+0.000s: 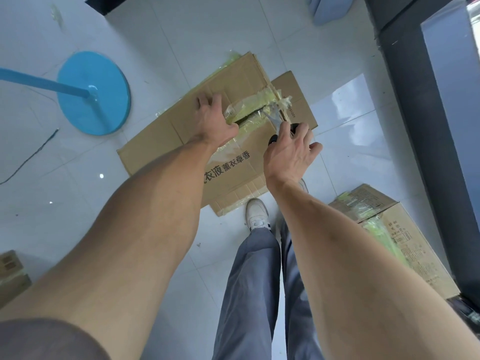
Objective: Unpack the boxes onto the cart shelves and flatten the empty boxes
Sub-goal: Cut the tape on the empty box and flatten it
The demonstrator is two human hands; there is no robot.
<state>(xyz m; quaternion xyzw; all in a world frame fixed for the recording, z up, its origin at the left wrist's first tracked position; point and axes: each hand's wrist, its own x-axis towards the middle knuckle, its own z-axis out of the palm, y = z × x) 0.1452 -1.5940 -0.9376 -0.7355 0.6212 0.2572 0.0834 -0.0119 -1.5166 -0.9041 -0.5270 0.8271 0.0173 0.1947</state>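
A brown cardboard box (181, 128) with printed characters lies on the white tile floor, its flaps taped with yellowish clear tape (255, 101). My left hand (211, 120) grips a flap edge, the thumb hooked into the slit in the taped seam. My right hand (291, 149) holds black-handled scissors (276, 120); their blades point into the tape at the far end of the slit. A second flattened cardboard piece (296, 92) lies under the box at the right.
A sealed taped carton (405, 237) stands at the right beside a dark cabinet (420, 100). A blue round stand base (93, 93) with its pole sits at the left. More cartons (10, 276) show at the lower left edge. My shoe (257, 211) is near the box.
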